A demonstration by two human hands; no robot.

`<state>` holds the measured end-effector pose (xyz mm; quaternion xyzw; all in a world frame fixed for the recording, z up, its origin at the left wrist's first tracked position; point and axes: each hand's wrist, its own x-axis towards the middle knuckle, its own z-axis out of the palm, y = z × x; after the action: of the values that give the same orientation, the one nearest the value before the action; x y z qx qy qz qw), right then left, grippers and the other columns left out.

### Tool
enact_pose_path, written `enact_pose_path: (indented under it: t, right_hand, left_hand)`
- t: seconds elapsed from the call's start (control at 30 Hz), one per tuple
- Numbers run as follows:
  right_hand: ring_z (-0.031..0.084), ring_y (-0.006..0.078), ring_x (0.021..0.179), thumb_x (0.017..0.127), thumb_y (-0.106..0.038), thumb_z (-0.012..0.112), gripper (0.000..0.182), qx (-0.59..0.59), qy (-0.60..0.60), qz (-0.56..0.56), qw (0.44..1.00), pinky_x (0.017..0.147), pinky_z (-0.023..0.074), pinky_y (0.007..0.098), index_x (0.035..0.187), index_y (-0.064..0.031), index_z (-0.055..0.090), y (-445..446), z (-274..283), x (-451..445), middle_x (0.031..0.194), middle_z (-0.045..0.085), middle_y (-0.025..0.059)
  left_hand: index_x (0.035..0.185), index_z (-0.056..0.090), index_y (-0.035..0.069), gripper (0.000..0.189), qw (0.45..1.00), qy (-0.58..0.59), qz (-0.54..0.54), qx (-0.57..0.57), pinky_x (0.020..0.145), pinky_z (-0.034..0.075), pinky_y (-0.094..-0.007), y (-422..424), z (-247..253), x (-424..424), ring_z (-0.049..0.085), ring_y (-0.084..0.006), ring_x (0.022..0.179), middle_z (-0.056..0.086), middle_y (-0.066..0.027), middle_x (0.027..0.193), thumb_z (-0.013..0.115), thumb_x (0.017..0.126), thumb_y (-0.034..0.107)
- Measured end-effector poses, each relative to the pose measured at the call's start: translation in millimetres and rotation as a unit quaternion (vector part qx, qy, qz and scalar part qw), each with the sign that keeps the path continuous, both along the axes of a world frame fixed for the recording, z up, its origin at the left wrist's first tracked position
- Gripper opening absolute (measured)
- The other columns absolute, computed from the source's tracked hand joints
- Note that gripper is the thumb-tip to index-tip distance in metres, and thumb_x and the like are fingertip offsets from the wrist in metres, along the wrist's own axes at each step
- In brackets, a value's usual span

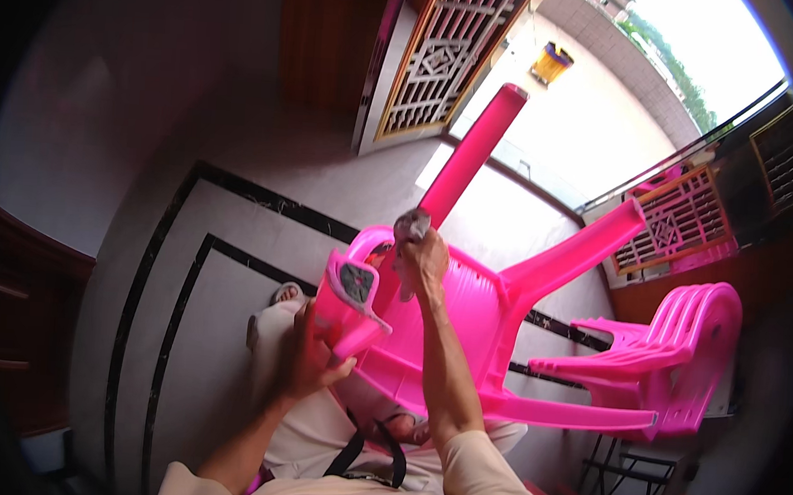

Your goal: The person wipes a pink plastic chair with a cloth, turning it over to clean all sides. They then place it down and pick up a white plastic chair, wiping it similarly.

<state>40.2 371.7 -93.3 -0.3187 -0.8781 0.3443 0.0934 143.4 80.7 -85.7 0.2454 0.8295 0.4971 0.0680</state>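
Observation:
A pink plastic chair point(467, 313) is turned over before me, its underside facing up and its legs sticking out. My left hand point(312, 351) grips one leg point(335, 305) near its foot, where a dark grey pad point(356, 282) shows in the end. In my right hand point(426, 256) is a crumpled grey cloth point(411, 228), held at the base of the far leg point(473, 157). Two more legs point to the right. Part of the chair's far corner is hidden behind my right hand and the cloth.
Several stacked pink chairs point(683, 353) stand at the right, with a dark metal frame point(621, 465) below them. An open door with a metal grille point(442, 60) leads out to a bright terrace, where a yellow bucket point(552, 63) stands. Dark wooden furniture point(17, 319) is at the left.

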Motion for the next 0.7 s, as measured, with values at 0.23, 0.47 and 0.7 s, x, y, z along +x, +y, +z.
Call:
enact_pose_path:
  t: [0.23,0.47,0.7]
  right_hand:
    - [0.073,0.0336,0.066,0.077,-0.032,0.077,0.039,-0.108,-0.141,0.207,0.962,0.067,0.059,0.047,0.087,0.005,0.077,14.8,65.4,23.4,0.072,0.071,0.022]
    - [0.078,0.0396,0.081,0.078,-0.028,0.079,0.037,-0.024,-0.169,0.129,0.977,0.07,0.0601,0.0512,0.097,0.004,0.077,-3.8,19.5,45.3,0.087,0.076,0.0266]
    - [0.076,0.0345,0.079,0.082,-0.025,0.08,0.037,-0.096,-0.18,0.342,0.917,0.071,0.0587,0.045,0.108,0.0006,0.075,-46.8,19.8,113.1,0.087,0.076,0.021]
  left_hand:
    - [0.16,0.027,-0.004,0.123,0.999,0.032,-0.003,0.035,0.097,0.057,-0.0478,8.3,-3.1,-4.7,0.067,-0.0415,0.112,0.057,-0.0271,0.135,0.099,0.062,0.02]
    - [0.158,0.03,-0.002,0.12,1.0,0.016,-0.01,-0.019,0.082,0.062,-0.0432,12.7,28.6,-7.2,0.073,-0.0308,0.095,0.062,-0.021,0.126,0.1,0.062,0.021]
    - [0.163,0.021,-0.001,0.123,0.999,-0.024,-0.004,-0.033,0.087,0.063,-0.0461,-5.8,17.0,0.0,0.074,-0.0388,0.101,0.057,-0.0264,0.141,0.096,0.072,0.033]
